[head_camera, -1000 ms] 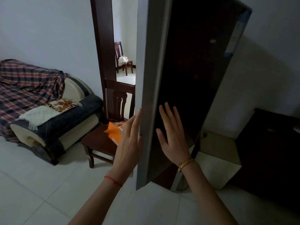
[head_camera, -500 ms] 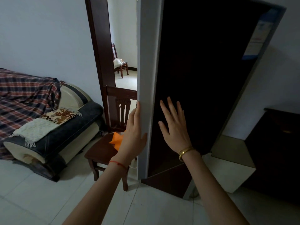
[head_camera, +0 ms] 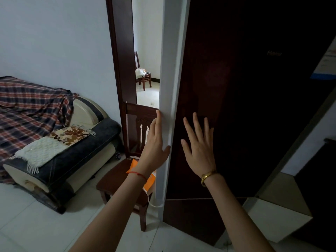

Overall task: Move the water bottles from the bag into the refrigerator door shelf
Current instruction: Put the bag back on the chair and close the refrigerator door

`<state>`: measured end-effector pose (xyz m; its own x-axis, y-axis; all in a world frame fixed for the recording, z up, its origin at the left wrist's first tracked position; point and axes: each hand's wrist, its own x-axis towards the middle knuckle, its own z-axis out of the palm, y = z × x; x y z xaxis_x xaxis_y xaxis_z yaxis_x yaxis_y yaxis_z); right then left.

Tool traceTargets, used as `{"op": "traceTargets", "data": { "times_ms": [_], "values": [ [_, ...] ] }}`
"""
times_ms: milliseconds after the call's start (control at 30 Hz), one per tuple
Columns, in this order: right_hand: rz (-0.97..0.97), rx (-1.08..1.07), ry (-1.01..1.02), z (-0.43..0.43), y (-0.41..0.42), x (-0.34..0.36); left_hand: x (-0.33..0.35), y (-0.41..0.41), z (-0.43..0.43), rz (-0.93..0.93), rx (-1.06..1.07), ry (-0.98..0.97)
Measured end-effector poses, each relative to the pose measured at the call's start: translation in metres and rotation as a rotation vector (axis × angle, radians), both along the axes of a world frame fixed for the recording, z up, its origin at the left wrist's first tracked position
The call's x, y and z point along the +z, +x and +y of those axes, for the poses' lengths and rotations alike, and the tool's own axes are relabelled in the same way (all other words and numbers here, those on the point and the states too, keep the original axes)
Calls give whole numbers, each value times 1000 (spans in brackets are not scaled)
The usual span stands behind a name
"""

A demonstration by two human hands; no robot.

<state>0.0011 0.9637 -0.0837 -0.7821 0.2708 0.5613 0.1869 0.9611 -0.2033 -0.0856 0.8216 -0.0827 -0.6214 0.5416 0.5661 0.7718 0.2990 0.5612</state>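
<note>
No water bottles and no inside of the door shelf show anywhere in this view, so where the bottles now sit cannot be told; the orange bag lies on the seat of the wooden chair, just below and behind the left wrist. The refrigerator door, dark-fronted with a pale grey edge, fills the space straight ahead of both hands. The left hand is spread, fingers straight and close together, laid along the grey edge with the thumb hooked onto it. The right hand is spread wide, empty, its palm facing the dark front panel; whether it presses the panel or floats just off it cannot be told. Against the pictures from a second ago, the door's face has turned squarer to the camera and takes up more of the frame, the view has risen, and both hands have kept their places on it, so the door seems to be swinging shut under their push. That would mean, as a judgement, that the loading is done or paused and closing is the step in hand. Left of the left hand stands a sofa draped with a plaid blanket; beyond its fingertips a doorway opens onto a second chair. Right of the right hand sits a pale box on the tiled floor.
</note>
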Motion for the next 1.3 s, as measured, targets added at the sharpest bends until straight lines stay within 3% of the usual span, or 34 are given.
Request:
{"op": "traceTargets", "data": {
  "times_ms": [500, 1300],
  "values": [
    [20, -104, 62, 51, -101, -12, -1, -123, 68, -30, -57, 14],
    [-85, -357, 160, 87, -163, -9, -8, -210, 125, 34, -187, -20]
  ]
}}
